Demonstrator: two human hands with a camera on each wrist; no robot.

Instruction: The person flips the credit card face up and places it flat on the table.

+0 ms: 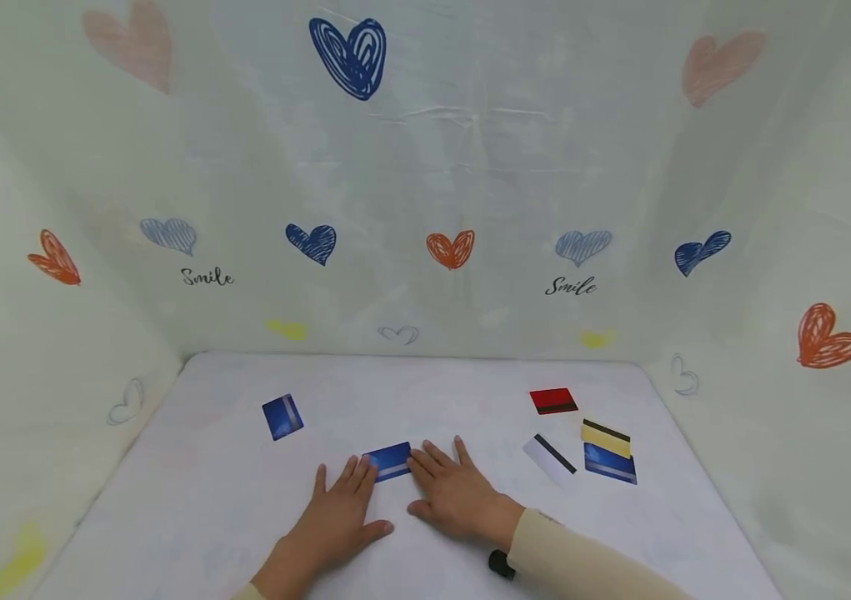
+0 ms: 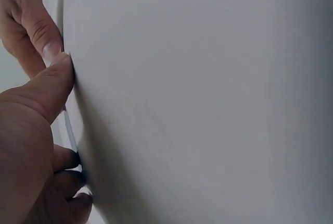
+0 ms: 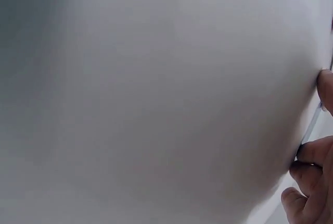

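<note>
Heart-printed cloth bordered the white worktop. One blue card lay flat near mid-worktop, between the left hand and the right hand. From where I stood, each grip was released: extended fingers touched opposite ends of the card, apparently to steady it without pinching. Well apart, leftward, lay a second blue card. Rightward lay a red card, a white card and a yellow card overlapping a third blue card, a spacing that seemingly kept them out of the hands' way.
</note>
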